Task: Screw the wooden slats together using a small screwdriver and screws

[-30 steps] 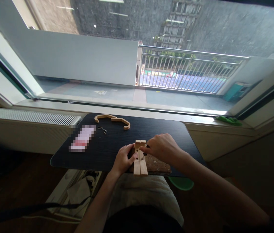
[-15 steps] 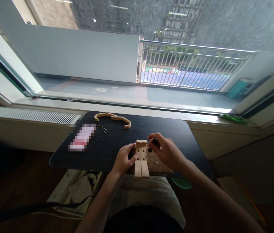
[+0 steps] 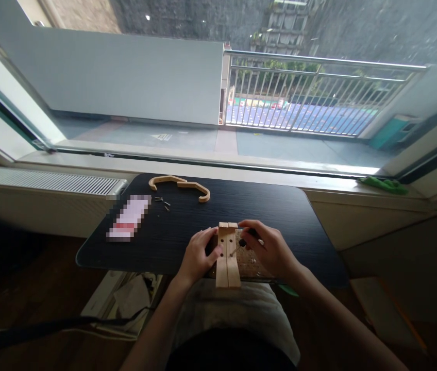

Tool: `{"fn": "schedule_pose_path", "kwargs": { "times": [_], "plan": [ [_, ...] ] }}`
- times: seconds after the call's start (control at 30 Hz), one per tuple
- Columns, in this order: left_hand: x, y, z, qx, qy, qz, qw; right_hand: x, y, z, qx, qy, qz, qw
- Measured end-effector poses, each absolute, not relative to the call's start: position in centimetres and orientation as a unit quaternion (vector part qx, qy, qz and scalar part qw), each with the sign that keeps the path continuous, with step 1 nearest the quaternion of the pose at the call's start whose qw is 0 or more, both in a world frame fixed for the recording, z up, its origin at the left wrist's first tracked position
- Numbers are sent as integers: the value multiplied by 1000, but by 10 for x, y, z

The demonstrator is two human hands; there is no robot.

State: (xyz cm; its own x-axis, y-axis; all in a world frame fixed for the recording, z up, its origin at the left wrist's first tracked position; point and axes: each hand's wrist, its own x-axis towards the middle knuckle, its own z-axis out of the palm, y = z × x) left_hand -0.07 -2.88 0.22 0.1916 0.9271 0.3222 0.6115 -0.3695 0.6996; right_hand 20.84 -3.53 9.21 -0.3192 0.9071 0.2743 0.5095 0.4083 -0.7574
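Note:
Two pale wooden pieces [image 3: 228, 268] lie side by side at the table's near edge, with several dark holes along their middle. My left hand [image 3: 200, 253] is closed on their left side, its thumb pressing near a lower hole. In my right hand [image 3: 270, 247] is a screwdriver [image 3: 243, 242] with a dark handle, its thin shaft slanting down to the lower right hole. Beneath the wooden pieces is a brown speckled block [image 3: 251, 264], partly covered by my right hand. Whether a screw sits under the tip is too small to tell.
On the dark table [image 3: 259, 203] lie two curved wooden pieces [image 3: 168, 179], several screws [image 3: 164, 204] and a blurred pink-white packet [image 3: 129, 216]. A radiator [image 3: 48, 180] stands at the left, and a green cloth [image 3: 384, 184] rests on the sill below the window.
My right hand and the screwdriver have tilted lower, the handle turning more sideways. The left hand keeps its hold. The whole view has shifted slightly.

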Motion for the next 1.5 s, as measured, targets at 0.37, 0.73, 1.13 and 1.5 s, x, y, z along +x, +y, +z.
{"fn": "schedule_pose_path", "kwargs": {
  "times": [0.37, 0.73, 1.13, 1.5],
  "plan": [
    [-2, -27, -2, 742, 516, 375, 207, 201, -32, 104, -413, -837, 210, 293],
    [0, -28, 0, 739, 522, 369, 211, 191, -14, 98, -446, -823, 187, 297],
    [-1, -27, 0, 740, 517, 375, 208, 190, -26, 124, -354, -907, 145, 176],
    [-1, -27, -1, 739, 517, 375, 213, 196, -29, 146, -334, -934, 114, 60]
  ]
}}
